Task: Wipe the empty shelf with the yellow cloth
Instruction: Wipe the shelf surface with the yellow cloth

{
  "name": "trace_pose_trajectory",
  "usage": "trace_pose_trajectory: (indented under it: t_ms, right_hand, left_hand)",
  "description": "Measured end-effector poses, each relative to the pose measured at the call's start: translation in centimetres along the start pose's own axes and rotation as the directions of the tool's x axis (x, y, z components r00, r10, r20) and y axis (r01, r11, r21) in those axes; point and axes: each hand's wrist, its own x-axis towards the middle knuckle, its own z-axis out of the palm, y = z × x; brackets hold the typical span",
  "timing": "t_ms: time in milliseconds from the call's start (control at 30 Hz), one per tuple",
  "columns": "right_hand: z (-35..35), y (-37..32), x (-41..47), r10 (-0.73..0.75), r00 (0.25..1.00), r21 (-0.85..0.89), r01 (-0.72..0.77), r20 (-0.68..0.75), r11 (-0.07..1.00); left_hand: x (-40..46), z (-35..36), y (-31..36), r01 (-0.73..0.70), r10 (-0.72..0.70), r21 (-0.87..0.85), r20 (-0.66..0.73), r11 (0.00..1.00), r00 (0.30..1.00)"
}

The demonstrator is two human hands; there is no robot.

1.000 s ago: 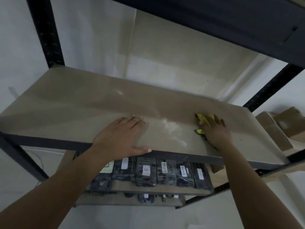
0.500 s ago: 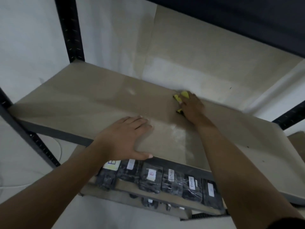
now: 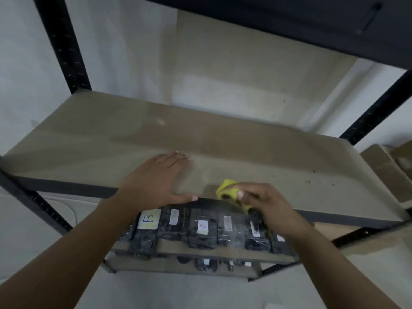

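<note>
The empty beige shelf board spans the view between black metal uprights. My left hand lies flat on the board near its front edge, fingers spread, thumb over the dark rim. My right hand is at the front edge, to the right of the left hand, with its fingers bunched around the crumpled yellow cloth. The cloth sits right at the shelf's front lip. A few dark specks lie on the board's right part.
Below the board, a lower shelf holds a row of black plastic-wrapped packs with white labels. Black uprights stand at back left and back right. A dark shelf hangs overhead. Cardboard boxes sit at far right.
My right hand has pulled the yellow cloth from the back of the shelf toward the front edge. My left hand stays flat on the board. The camera view has shifted.
</note>
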Motion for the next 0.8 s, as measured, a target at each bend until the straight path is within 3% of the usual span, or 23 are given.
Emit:
trace_pose_trajectory:
  t_ms: [100, 167, 233, 300, 400, 533, 600, 733, 800]
  right_hand:
    - [-2.4, -0.7, 1.7, 0.095, 0.953, 0.09, -0.071, -0.287, 0.993]
    - [-3.6, -0.4, 4.2, 0.045, 0.897, -0.137, -0.117, -0.44, 0.984]
    - [-4.1, 1.2, 6.7, 0.005, 0.904, -0.433, -0.21, -0.428, 0.877]
    - [-3.4, 3.1, 8.1, 0.093, 0.931, -0.597, -0.3, -0.352, 0.744]
    - [-1.1, 3.4, 8.0, 0.088, 0.927, -0.634, -0.316, -0.364, 0.706]
    - [5.3, 0.7, 3.6, -0.167, 0.923, -0.697, -0.134, -0.346, 0.705]
    - [7.9, 0.0, 1.1, -0.31, 0.879, -0.704, -0.04, -0.363, 0.709]
    - [6.0, -1.9, -0.9, -0.061, 0.923, -0.314, -0.067, -0.38, 0.947]
    - [3.3, -1.7, -0.3, -0.016, 0.862, -0.262, -0.137, -0.507, 0.955]
  left_hand:
    - [-0.1, -0.3, 0.1, -0.021, 0.021, -0.009, 0.003, 1.0, 1.0]
    - [-0.2, -0.4, 0.3, -0.024, 0.024, -0.006, 0.008, 1.0, 1.0]
    - [-0.3, -0.4, 0.3, -0.035, 0.035, -0.005, 0.002, 0.999, 0.999]
    - [-0.4, -0.3, 0.3, -0.045, 0.045, -0.001, 0.001, 0.999, 0.999]
    - [-0.4, -0.5, 0.3, -0.042, 0.042, -0.02, -0.012, 0.999, 0.999]
    - [-0.5, -0.8, 0.5, -0.043, 0.042, -0.058, -0.012, 0.997, 0.999]
    - [-0.7, -0.7, 0.4, -0.032, 0.031, -0.074, -0.013, 0.997, 0.999]
    - [-0.9, -1.0, 0.5, -0.032, 0.033, -0.089, 0.008, 0.996, 0.999]
    - [-1.0, -1.1, 0.5, -0.039, 0.04, -0.088, 0.011, 0.995, 0.999]
